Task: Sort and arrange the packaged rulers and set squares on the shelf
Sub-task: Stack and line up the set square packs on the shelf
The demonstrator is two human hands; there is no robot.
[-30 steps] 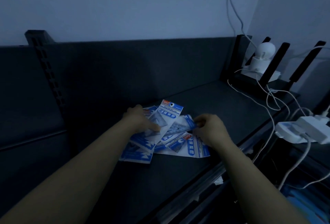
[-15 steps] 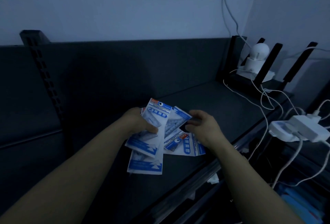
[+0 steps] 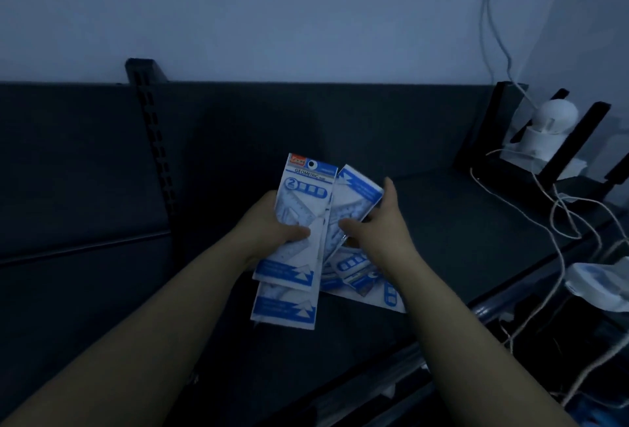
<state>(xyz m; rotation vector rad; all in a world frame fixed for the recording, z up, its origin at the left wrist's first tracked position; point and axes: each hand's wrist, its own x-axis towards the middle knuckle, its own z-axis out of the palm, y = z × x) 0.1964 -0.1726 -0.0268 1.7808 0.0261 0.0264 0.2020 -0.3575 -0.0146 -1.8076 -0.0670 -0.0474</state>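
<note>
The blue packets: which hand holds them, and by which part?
The left hand grips a stack of packets at its left edge, thumb on the front. The right hand holds one tilted packet by its lower right side.

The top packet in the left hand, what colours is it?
The top packet is white with blue bands; head view.

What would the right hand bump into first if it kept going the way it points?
Probably the packets in the left hand, just up-left of the right hand, which itself grips a tilted packet; depth is unclear.
</note>
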